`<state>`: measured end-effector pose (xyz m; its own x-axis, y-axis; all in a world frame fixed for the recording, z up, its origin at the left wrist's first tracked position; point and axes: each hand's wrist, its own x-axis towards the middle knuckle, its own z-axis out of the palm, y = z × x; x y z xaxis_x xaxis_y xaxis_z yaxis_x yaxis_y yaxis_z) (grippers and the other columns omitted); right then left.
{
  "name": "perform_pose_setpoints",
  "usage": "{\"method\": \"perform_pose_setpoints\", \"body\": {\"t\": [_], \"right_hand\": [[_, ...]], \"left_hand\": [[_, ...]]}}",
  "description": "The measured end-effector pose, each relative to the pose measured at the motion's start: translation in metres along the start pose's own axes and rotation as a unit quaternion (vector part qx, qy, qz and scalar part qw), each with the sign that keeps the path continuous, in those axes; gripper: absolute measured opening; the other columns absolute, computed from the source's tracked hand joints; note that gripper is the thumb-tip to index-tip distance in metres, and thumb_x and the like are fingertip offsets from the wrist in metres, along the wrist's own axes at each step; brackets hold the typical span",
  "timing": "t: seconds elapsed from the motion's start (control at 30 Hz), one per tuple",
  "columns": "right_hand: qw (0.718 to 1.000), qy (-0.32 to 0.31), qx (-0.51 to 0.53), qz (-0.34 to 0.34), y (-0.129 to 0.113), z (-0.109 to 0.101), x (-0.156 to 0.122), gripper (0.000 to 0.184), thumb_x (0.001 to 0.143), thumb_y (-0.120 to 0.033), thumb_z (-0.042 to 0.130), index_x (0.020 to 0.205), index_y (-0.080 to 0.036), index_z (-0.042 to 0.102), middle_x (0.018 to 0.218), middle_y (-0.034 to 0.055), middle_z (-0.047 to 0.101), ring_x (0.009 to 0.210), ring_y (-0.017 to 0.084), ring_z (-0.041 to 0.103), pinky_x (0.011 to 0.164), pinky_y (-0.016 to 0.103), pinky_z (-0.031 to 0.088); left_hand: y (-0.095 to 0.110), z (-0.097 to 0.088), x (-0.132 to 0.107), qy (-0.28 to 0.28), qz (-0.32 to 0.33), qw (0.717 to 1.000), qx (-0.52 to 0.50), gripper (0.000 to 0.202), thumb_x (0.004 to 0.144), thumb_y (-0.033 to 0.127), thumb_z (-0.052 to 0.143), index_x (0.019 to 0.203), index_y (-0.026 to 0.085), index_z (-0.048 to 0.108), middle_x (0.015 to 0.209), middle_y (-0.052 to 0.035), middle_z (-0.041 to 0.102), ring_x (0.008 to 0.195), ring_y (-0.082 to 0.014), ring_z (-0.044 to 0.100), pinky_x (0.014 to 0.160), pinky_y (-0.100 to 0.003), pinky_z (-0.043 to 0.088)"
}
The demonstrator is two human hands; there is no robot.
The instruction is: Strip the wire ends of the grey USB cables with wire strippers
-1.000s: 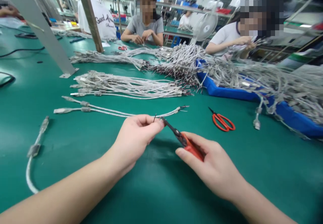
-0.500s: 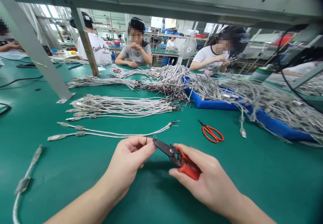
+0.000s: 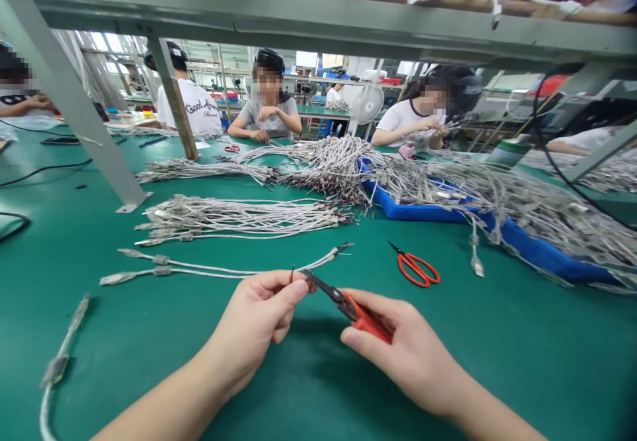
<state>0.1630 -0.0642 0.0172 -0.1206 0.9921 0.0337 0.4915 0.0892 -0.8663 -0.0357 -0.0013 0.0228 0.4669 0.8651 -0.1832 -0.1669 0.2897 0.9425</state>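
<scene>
My left hand (image 3: 266,312) is closed, thumb against forefinger, in a pinch on the end of a cable, most of which the fingers hide. From the pinch a thin dark wire (image 3: 292,274) sticks up. Wire strippers (image 3: 343,302) with red handles and dark jaws lie in my right hand (image 3: 401,348), which is wrapped round the handles. Their tips touch or nearly touch the left fingertips. A white USB cable (image 3: 56,369) with a grey block on it runs out of view at the lower left; whether it is the held one I cannot tell.
Beyond my hands lie two white cables (image 3: 199,270), a bundle of cables (image 3: 239,219) and red-handled scissors (image 3: 418,270). Blue trays (image 3: 423,212) heaped with cables stand at the right. A shelf beam (image 3: 318,23) crosses above; a metal post (image 3: 84,103) stands left. Co-workers sit opposite.
The wire strippers have turned edge-on, and their tips have come in against the left fingertips. The whole view has shifted slightly, showing more of the shelf above.
</scene>
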Motion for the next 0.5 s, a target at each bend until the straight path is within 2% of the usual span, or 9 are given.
{"method": "perform_pose_setpoints", "body": {"t": [0.07, 0.13, 0.2, 0.27, 0.37, 0.5], "right_hand": [[0.993, -0.046, 0.104, 0.042, -0.002, 0.004, 0.001, 0.032, 0.087, -0.047, 0.059, 0.095, -0.017, 0.065, 0.069, -0.0009, 0.051, 0.060, 0.012, 0.044, 0.054, 0.024, 0.039], [0.973, -0.081, 0.199, 0.081, 0.001, 0.008, 0.002, 0.038, 0.088, -0.051, 0.056, 0.094, -0.014, 0.062, 0.067, -0.0027, 0.044, 0.053, 0.008, 0.032, 0.046, 0.022, 0.028], [0.954, -0.103, 0.257, 0.114, 0.005, 0.012, 0.002, 0.044, 0.087, -0.055, 0.054, 0.096, -0.013, 0.060, 0.068, -0.0022, 0.044, 0.050, 0.007, 0.028, 0.043, 0.022, 0.023], [0.949, -0.109, 0.269, 0.125, 0.008, 0.014, 0.003, 0.046, 0.087, -0.057, 0.054, 0.097, -0.012, 0.060, 0.071, 0.0002, 0.048, 0.051, 0.008, 0.032, 0.044, 0.022, 0.025], [0.956, -0.103, 0.249, 0.112, 0.007, 0.014, 0.002, 0.048, 0.087, -0.058, 0.053, 0.100, -0.012, 0.061, 0.076, 0.0030, 0.053, 0.055, 0.010, 0.037, 0.049, 0.024, 0.030], [0.962, -0.098, 0.243, 0.081, 0.003, 0.013, 0.000, 0.047, 0.088, -0.057, 0.053, 0.107, -0.014, 0.060, 0.089, 0.0071, 0.057, 0.073, 0.016, 0.048, 0.063, 0.029, 0.037]], "left_hand": [[0.000, -0.001, 0.001, -0.005, 0.002, 1.000, -0.015, 0.023, 0.082, 0.039, 0.068, 0.082, 0.016, 0.068, 0.052, 0.0089, 0.027, 0.047, -0.0057, 0.016, 0.041, -0.020, 0.013], [0.000, -0.002, 0.002, -0.005, 0.002, 1.000, -0.024, 0.024, 0.082, 0.039, 0.068, 0.081, 0.015, 0.069, 0.052, 0.0091, 0.026, 0.047, -0.0055, 0.015, 0.041, -0.020, 0.013], [-0.002, -0.002, 0.004, -0.001, -0.002, 1.000, -0.029, 0.025, 0.082, 0.040, 0.068, 0.081, 0.015, 0.069, 0.051, 0.0093, 0.025, 0.047, -0.0056, 0.015, 0.040, -0.020, 0.013], [-0.004, -0.002, 0.005, -0.003, -0.005, 0.999, -0.032, 0.025, 0.083, 0.040, 0.067, 0.081, 0.015, 0.070, 0.051, 0.0094, 0.025, 0.047, -0.0056, 0.014, 0.040, -0.020, 0.012], [-0.005, -0.002, 0.005, -0.015, -0.006, 0.999, -0.038, 0.025, 0.083, 0.040, 0.067, 0.082, 0.015, 0.070, 0.052, 0.0094, 0.025, 0.047, -0.0055, 0.014, 0.041, -0.021, 0.012], [-0.006, 0.001, 0.004, -0.015, -0.010, 0.999, -0.040, 0.024, 0.082, 0.038, 0.068, 0.079, 0.015, 0.066, 0.052, 0.0093, 0.027, 0.046, -0.0050, 0.016, 0.041, -0.020, 0.012]]}}
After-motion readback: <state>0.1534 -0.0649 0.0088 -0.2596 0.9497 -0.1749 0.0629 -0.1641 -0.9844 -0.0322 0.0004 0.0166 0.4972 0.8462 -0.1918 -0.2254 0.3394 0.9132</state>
